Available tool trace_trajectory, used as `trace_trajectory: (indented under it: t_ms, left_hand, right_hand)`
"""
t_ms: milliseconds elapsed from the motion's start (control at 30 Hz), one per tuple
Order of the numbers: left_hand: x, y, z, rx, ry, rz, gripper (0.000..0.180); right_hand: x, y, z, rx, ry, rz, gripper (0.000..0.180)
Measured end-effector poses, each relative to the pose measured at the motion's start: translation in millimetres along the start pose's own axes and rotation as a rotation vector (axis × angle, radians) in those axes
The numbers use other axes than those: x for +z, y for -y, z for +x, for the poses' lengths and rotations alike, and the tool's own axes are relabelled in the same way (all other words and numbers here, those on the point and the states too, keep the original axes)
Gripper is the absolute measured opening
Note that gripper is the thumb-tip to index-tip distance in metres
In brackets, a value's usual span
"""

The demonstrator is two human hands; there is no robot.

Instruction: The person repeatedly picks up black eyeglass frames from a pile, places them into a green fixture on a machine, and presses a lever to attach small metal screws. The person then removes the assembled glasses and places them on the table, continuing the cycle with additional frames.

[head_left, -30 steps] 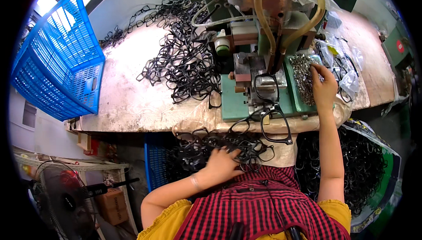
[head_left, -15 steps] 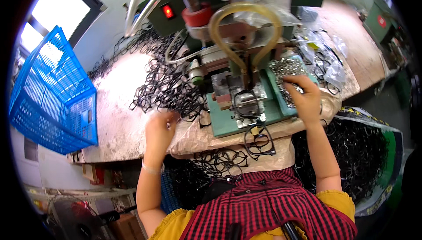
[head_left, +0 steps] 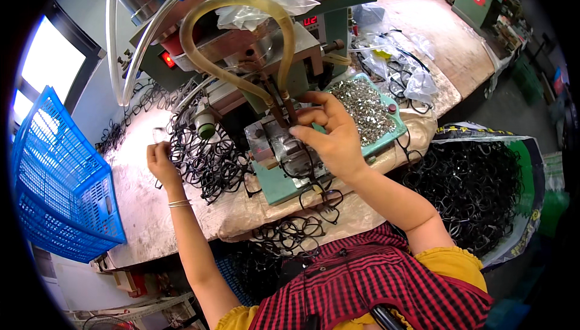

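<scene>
Workbench [head_left: 151, 221] covered in worn cloth, seen from above by a seated person in a red checked apron over a yellow top. The right hand [head_left: 329, 133] reaches to the middle of the bench, fingers curled and pinched together at the metal fixture [head_left: 281, 145] of a green press machine [head_left: 272, 46]; whatever small part it pinches is too tiny to make out. A yellowish hose [head_left: 232, 34] loops over the machine above that hand. Just right of the hand, touching the machine's base, sits a teal tray [head_left: 396, 130] heaped with small silvery metal parts [head_left: 359, 103]. The left hand [head_left: 160, 158] lies well apart on the left of the bench, closed around the edge of a tangled pile of black eyeglass frames [head_left: 205, 155]; it appears to grip one frame, though which cannot be told. More black frames [head_left: 296, 233] spill over the near edge of the bench onto the person's lap. A blue plastic crate [head_left: 54, 191] stands at the far left. To the right, below the bench, an open sack [head_left: 531, 161] holds another mass of black frames [head_left: 471, 185]. Clear plastic bags [head_left: 417, 82] lie on the far right of the bench.
</scene>
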State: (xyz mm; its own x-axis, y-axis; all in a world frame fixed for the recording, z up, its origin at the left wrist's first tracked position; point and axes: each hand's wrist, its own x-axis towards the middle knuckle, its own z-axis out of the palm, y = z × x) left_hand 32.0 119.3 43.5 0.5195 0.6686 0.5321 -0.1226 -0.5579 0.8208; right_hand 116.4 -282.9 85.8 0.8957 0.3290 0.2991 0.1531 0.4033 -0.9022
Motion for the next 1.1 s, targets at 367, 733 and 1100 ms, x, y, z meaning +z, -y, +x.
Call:
trace_trajectory:
  t_ms: [367, 733, 1100]
  left_hand:
    - [78.8, -166.7, -146.5, 0.568, 0.298, -0.424, 0.016]
    - [107.5, -195.0, -147.1, 0.802, 0.67, -0.117, 0.023]
    - [61.4, -173.9, -211.9, 0.704, 0.418, 0.079, 0.039]
  right_hand:
    - [-25.6, 10.6, 4.4, -0.2, 0.067, -0.609, 0.039]
    - [-132.4, -41.2, -0.1, -0.404, -0.149, -1.274, 0.015]
    - [-126.3, -34.5, 18.2, -0.494, -0.133, -1.108, 0.015]
